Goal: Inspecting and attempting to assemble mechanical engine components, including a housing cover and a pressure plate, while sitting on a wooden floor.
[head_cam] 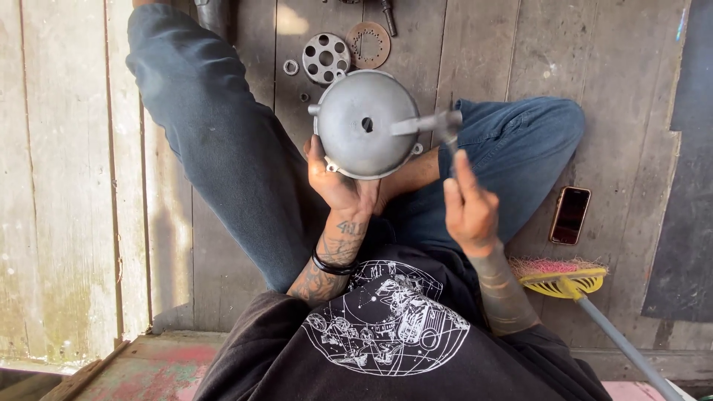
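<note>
The left hand (338,186) grips the round metal cover (365,122) by its lower rim, domed side toward the camera, above the lap. The right hand (468,212) pinches a hammer (438,125), its head pointing left at the cover's centre hole.

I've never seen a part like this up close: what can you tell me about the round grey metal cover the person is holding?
The round metal cover is a dull grey, dome-shaped casting with a small hole at its centre and little lugs around the rim. The left hand holds it up by its lower edge, dome facing the camera, above the person's crossed legs. The grey tool in the right hand crosses its right side.
</note>
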